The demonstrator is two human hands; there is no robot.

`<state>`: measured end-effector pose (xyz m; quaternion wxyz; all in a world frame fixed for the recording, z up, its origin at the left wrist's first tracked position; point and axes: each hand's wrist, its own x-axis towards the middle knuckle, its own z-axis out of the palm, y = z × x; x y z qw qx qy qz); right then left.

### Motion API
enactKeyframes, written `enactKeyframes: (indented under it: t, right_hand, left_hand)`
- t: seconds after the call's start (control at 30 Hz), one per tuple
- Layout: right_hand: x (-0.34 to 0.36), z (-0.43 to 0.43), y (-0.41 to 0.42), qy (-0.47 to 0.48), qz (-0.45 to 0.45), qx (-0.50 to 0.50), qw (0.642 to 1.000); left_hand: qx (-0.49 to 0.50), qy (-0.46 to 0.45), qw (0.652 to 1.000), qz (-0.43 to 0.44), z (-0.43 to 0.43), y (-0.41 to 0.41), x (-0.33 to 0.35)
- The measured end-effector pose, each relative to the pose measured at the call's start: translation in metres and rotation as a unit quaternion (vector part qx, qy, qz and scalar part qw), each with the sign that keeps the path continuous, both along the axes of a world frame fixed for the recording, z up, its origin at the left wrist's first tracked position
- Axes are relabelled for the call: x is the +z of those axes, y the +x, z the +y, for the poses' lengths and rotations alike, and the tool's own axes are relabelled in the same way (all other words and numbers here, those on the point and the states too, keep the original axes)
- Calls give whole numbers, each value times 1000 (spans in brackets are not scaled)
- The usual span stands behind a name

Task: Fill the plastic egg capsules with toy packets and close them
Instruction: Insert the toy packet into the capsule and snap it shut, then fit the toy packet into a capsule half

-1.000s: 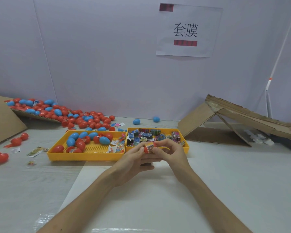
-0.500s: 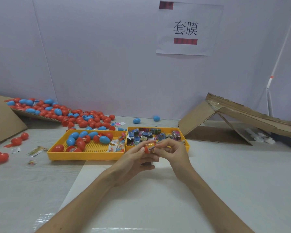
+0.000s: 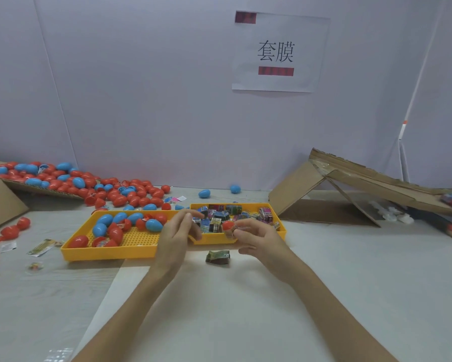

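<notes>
White table (image 3: 324, 296), yellow tray (image 3: 110, 253); right fingers (image 3: 249, 226) around red egg capsule (image 3: 228, 226), left fingers (image 3: 185, 221) loose, empty.

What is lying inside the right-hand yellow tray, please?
The right-hand yellow tray holds a heap of colourful toy packets. The left hand, and the right hand holding a red egg capsule, cover its near part, so what lies there cannot be seen.
</notes>
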<state>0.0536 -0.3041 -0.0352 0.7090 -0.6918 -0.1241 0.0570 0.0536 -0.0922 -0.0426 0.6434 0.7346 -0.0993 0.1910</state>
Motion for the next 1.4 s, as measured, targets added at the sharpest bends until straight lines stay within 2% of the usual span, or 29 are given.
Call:
enactKeyframes:
  t: [0.07, 0.13, 0.17, 0.23, 0.27, 0.3, 0.33, 0.4, 0.47, 0.53, 0.67, 0.73, 0.83, 0.93, 1.0, 1.07, 1.17, 1.4]
  right_hand:
    - [11, -6, 11, -3, 38, 16, 999]
    - [33, -20, 31, 124, 51, -25, 991]
    - [49, -31, 41, 222, 47, -51, 972]
    - [81, -61, 60, 389, 24, -110, 914]
    - [92, -74, 68, 428, 20, -138, 893]
    - [95, -83, 72, 424, 29, -159, 891]
    - [92, -88, 74, 384, 49, -179, 905]
    - [68, -83, 71, 240, 73, -210, 945]
    - [38, -69, 61, 136, 54, -230, 962]
    - [12, -56, 52, 91, 30, -266, 959]
    - [-6, -31, 34, 27, -67, -301, 951]
    - [-5, -20, 24, -16, -134, -269, 953]
    - [-10, -2, 10, -127, -230, -198, 944]
    - [-21, 10, 5, -233, -294, -122, 919]
    - [-28, 12, 7, -272, -284, -64, 917]
    - [-35, 11, 10, -306, -259, -20, 916]
    - [-40, 11, 10, -328, -250, 0, 911]
    - [-40, 10, 11, -310, -257, -22, 915]
  left_hand:
    - [48, 68, 996, -45, 2, 0, -3]
    - [63, 117, 989, -67, 2, -1, -6]
    - [66, 136, 986, -71, 2, -1, -7]
    - [64, 168, 981, -66, 3, -1, -8]
    - [61, 185, 979, -61, 3, -2, -9]
    - [56, 206, 975, -58, 2, -2, -9]
    - [51, 232, 970, -57, 2, -1, -10]
    - [55, 294, 953, -57, 2, 0, -11]
    - [73, 341, 936, -56, 2, 0, -12]
    - [76, 356, 930, -53, 5, 0, -12]
    - [61, 320, 944, -50, 7, -2, -7]
    - [76, 306, 947, -64, 7, -2, -6]
    - [171, 322, 929, -68, 16, 1, -2]
    - [249, 353, 902, 19, 31, 5, -1]
    - [253, 407, 871, 104, 37, 8, -3]
    - [234, 432, 859, 143, 41, 10, -7]
    - [226, 399, 878, 137, 45, 12, -8]
    - [230, 310, 918, 95, 47, 16, -9]
